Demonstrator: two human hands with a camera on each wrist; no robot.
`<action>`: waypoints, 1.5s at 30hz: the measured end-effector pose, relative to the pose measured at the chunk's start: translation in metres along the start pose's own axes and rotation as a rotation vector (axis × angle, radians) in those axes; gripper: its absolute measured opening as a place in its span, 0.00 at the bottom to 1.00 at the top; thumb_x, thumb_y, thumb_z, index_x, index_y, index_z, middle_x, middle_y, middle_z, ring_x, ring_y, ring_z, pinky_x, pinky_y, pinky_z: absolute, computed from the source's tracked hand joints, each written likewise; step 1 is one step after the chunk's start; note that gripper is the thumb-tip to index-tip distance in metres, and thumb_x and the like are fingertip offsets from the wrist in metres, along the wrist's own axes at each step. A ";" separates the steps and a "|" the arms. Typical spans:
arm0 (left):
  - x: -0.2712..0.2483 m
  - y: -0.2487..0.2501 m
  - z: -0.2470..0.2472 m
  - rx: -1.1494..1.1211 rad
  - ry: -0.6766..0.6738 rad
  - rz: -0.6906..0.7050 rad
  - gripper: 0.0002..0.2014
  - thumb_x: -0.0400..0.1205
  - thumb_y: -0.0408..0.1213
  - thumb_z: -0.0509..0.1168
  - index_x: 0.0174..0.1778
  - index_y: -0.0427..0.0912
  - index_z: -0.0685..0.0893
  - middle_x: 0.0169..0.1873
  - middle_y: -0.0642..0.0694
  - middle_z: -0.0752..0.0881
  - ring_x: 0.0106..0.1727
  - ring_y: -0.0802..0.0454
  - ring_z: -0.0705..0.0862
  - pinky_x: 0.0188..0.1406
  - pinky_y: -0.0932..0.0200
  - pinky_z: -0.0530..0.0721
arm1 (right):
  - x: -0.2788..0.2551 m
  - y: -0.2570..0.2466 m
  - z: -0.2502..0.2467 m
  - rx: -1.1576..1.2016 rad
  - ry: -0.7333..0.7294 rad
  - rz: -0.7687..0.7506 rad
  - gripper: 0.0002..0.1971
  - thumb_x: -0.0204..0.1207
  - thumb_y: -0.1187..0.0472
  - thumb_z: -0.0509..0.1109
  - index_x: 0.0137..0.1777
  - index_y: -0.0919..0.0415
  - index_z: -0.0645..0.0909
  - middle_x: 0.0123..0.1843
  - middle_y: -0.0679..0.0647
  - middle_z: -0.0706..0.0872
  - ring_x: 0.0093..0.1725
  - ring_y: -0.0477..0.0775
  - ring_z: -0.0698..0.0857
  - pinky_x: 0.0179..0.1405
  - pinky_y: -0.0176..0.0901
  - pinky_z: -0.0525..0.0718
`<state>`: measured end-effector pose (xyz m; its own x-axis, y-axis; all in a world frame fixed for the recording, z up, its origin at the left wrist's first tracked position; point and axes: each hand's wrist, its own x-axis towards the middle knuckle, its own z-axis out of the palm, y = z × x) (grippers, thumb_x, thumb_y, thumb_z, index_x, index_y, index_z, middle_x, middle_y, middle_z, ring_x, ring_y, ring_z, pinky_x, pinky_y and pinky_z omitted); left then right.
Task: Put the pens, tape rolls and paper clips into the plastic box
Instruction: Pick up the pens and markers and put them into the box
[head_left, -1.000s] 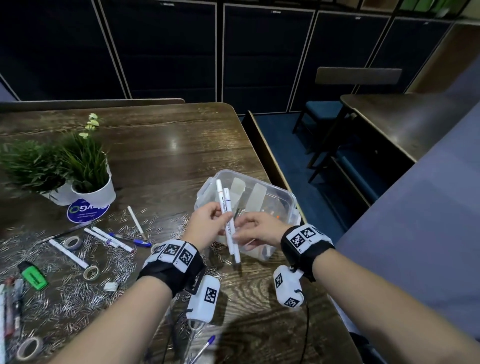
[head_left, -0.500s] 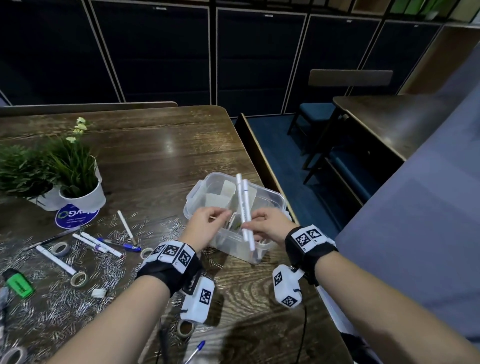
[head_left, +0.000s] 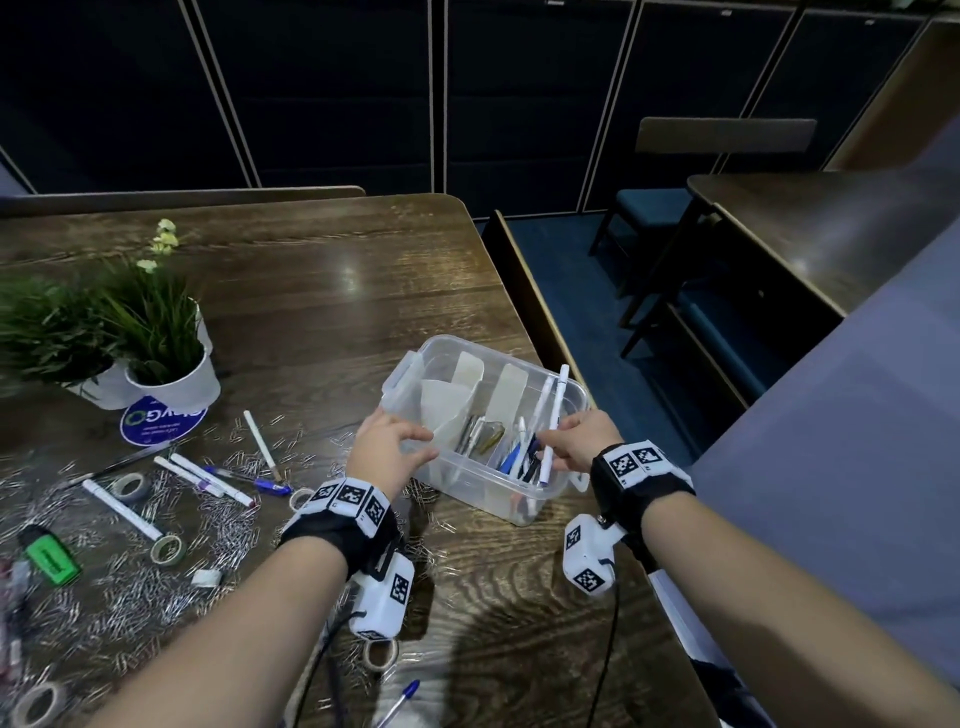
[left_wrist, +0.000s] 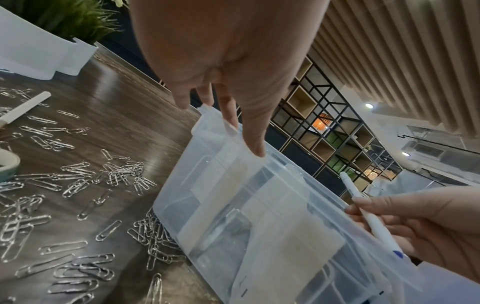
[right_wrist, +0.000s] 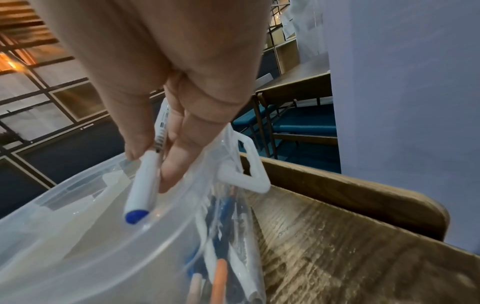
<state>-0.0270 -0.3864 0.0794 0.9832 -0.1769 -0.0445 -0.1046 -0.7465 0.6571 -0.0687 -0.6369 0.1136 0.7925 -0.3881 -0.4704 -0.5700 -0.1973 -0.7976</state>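
The right hand (head_left: 574, 447) pinches a white pen (head_left: 551, 426) between thumb and fingers (right_wrist: 179, 164); half a second ago the pens stood upright above the plastic box (head_left: 467, 483), and now they slant down into its right compartment among other pens. The left hand (head_left: 392, 449), earlier beside the pens, now rests relaxed fingers (left_wrist: 253, 139) on the box's near-left rim. Farther left, paper clips (head_left: 156, 587), tape rolls (head_left: 169, 550) and markers (head_left: 122, 501) lie scattered on the bench (head_left: 322, 291).

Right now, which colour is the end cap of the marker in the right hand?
Blue, on a white marker; the right wrist view shows it best.
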 end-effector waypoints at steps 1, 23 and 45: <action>0.002 -0.001 0.001 -0.006 0.011 -0.008 0.14 0.71 0.45 0.77 0.52 0.48 0.90 0.58 0.45 0.85 0.77 0.43 0.67 0.77 0.53 0.60 | 0.002 0.002 0.000 -0.008 0.011 -0.002 0.14 0.73 0.68 0.77 0.30 0.64 0.77 0.28 0.58 0.83 0.37 0.57 0.88 0.42 0.48 0.91; -0.111 -0.138 -0.097 -0.274 -0.031 -0.280 0.10 0.75 0.41 0.75 0.50 0.44 0.84 0.47 0.47 0.87 0.50 0.50 0.84 0.55 0.55 0.80 | -0.088 0.018 0.084 -0.178 -0.162 -0.256 0.11 0.72 0.54 0.79 0.49 0.58 0.85 0.39 0.49 0.84 0.33 0.46 0.81 0.29 0.33 0.76; -0.254 -0.263 -0.092 -0.250 -0.388 -0.545 0.12 0.76 0.45 0.74 0.42 0.39 0.83 0.30 0.43 0.90 0.26 0.52 0.84 0.30 0.55 0.83 | -0.184 0.152 0.248 -0.782 -0.164 0.285 0.22 0.69 0.43 0.79 0.45 0.63 0.83 0.48 0.57 0.90 0.47 0.57 0.87 0.45 0.43 0.82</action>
<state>-0.2361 -0.0863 -0.0131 0.7566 -0.0705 -0.6500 0.4702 -0.6322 0.6158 -0.2480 -0.3722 -0.0148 0.5825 -0.3941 -0.7109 -0.6910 -0.7007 -0.1778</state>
